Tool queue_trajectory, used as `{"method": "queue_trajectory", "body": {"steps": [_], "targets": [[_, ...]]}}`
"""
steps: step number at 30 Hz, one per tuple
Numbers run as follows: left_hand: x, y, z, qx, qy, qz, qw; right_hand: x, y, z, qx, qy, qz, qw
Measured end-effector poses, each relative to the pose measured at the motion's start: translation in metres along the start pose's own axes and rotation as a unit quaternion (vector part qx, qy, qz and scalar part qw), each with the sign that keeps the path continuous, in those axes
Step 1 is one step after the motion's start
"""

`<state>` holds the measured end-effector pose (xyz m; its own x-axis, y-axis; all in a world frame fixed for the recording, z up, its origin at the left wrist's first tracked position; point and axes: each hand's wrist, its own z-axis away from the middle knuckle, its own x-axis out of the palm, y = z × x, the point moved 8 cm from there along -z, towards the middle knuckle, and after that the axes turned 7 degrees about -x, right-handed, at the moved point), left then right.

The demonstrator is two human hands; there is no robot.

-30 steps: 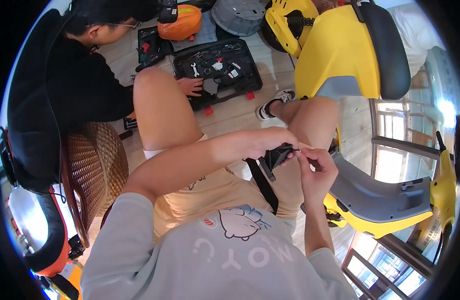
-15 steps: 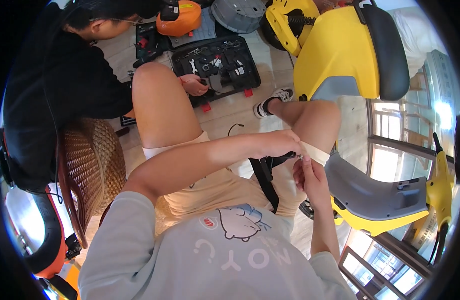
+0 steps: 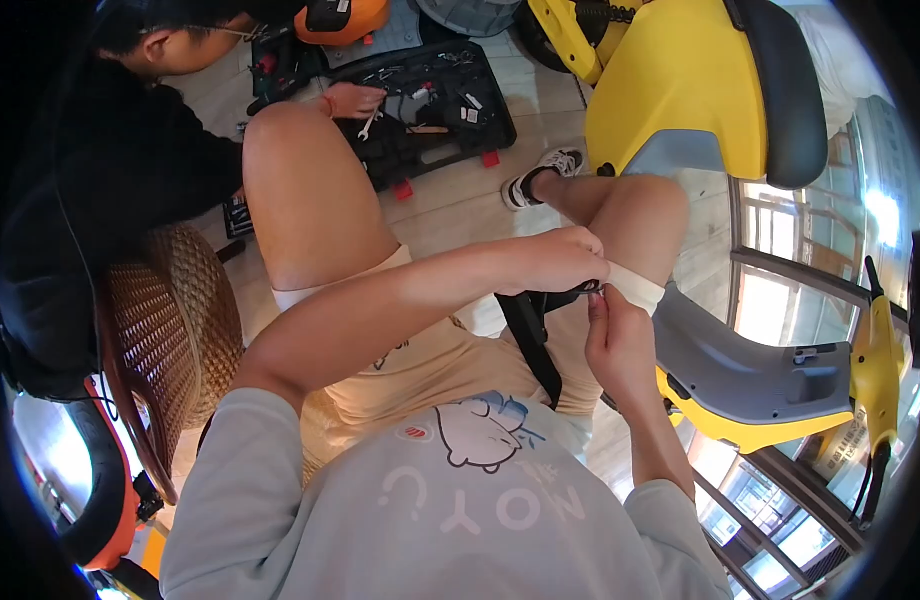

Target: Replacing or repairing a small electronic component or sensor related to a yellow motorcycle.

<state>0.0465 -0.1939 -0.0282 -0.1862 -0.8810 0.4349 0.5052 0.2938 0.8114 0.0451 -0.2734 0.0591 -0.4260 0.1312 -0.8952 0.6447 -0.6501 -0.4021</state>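
Holding black part point(image 3: 560, 299) above right thigh point(image 3: 572, 365) in curled fingers of left hand point(image 3: 570, 262), pinching its end with fingers of right hand point(image 3: 622, 335), beside black strap point(image 3: 532, 350), near tool case point(image 3: 505, 118) on floor point(image 3: 460, 225).

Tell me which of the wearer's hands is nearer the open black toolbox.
Left. The left hand is below and right of the toolbox in the picture; the right hand is lower and farther right.

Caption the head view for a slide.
Left hand and right hand meet at a black piece above beige shorts, before an open black tool case.
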Motion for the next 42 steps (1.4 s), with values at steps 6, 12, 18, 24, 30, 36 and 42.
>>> {"method": "queue_trajectory", "body": {"steps": [6, 12, 18, 24, 30, 36, 42], "targets": [[-0.005, -0.012, -0.010, -0.012, -0.010, -0.058, 0.998, 0.002, 0.001, -0.007, -0.028, -0.056, 0.070, 0.996], [-0.014, -0.009, -0.017, -0.034, 0.012, -0.105, 0.994, 0.002, 0.008, -0.019, -0.107, -0.076, 0.122, 0.984], [-0.032, -0.013, -0.031, -0.041, 0.066, -0.100, 0.992, 0.008, 0.020, -0.042, -0.126, -0.075, 0.172, 0.974], [-0.047, 0.001, -0.030, -0.002, 0.071, -0.010, 0.997, 0.001, 0.015, -0.056, -0.188, 0.003, 0.143, 0.972], [-0.049, 0.003, -0.026, -0.095, 0.051, 0.079, 0.991, -0.003, 0.014, -0.061, -0.222, 0.016, 0.187, 0.957], [-0.054, 0.009, -0.030, -0.056, 0.057, 0.117, 0.990, -0.013, 0.020, -0.065, -0.192, 0.055, 0.044, 0.979], [-0.048, 0.014, -0.037, -0.008, 0.051, 0.112, 0.992, -0.011, 0.028, -0.067, -0.036, 0.009, -0.113, 0.993]]}}
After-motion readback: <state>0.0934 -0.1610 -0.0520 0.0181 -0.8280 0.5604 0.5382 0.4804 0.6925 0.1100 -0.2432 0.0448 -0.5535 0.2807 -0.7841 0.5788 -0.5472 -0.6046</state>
